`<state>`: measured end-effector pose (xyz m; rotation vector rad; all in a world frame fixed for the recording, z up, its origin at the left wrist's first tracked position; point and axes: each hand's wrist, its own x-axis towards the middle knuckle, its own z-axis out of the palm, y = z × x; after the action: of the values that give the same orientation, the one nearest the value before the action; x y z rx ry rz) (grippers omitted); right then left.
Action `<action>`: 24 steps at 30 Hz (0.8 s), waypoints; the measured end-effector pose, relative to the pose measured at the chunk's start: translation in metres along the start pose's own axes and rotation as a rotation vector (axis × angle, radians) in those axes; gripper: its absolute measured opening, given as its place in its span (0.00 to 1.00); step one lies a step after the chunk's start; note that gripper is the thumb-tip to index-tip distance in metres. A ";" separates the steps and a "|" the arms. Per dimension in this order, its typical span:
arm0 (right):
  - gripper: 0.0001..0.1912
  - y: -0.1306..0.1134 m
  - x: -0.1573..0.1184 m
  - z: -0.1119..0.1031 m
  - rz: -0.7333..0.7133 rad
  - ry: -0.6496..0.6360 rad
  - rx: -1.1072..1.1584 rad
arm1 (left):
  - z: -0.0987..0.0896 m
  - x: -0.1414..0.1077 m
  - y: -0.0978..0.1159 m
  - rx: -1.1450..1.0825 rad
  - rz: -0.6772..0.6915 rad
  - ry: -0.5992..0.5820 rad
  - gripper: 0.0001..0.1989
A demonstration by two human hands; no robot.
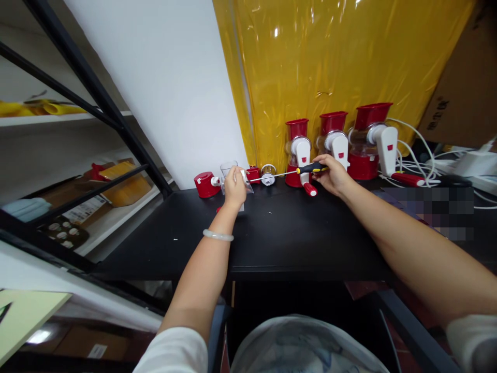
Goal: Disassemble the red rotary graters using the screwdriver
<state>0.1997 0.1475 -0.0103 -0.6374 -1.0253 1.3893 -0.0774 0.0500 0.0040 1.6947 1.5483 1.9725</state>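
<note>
My left hand (pixel 235 187) is closed on a white plastic part (pixel 244 176), mostly hidden by the fingers. My right hand (pixel 331 175) grips a screwdriver (pixel 309 168) by its black and yellow handle. The long thin shaft points left, its tip close to the white part; I cannot tell whether they touch. Behind my left hand stands a clear plastic housing (pixel 229 166), with a round red base (pixel 207 185) to its left. A red plastic piece (pixel 253 174) and a white-ended drum (pixel 267 175) lie just right of that hand.
Several red and white rotary graters with cranks, such as one grater (pixel 298 147), line the back of the black table (pixel 287 235). White cables (pixel 425 150) and a power strip (pixel 476 163) lie at right. A shelf rack (pixel 120 127) stands left; a lined bin (pixel 303 344) sits below the front edge.
</note>
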 end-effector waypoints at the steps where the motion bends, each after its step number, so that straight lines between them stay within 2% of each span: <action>1: 0.07 0.000 0.000 -0.001 0.002 -0.009 0.013 | 0.000 0.000 0.000 -0.001 -0.005 -0.001 0.22; 7: 0.03 -0.003 -0.002 -0.001 -0.002 -0.024 0.045 | 0.002 0.000 0.001 -0.045 -0.038 -0.006 0.21; 12: 0.24 0.003 0.005 0.001 -0.016 0.042 -0.127 | 0.004 0.003 -0.001 -0.118 -0.098 0.015 0.23; 14: 0.27 0.006 0.008 -0.002 -0.050 0.051 -0.216 | 0.005 0.004 -0.003 -0.136 -0.118 0.022 0.23; 18: 0.24 0.010 0.011 -0.008 -0.141 0.000 -0.331 | 0.006 0.005 -0.007 -0.154 -0.133 0.027 0.23; 24: 0.17 0.004 0.006 -0.004 -0.106 -0.023 -0.241 | 0.005 0.005 -0.007 -0.131 -0.153 0.032 0.23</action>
<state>0.2004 0.1545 -0.0141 -0.7332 -1.2389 1.1935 -0.0788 0.0595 0.0018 1.4563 1.4746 1.9850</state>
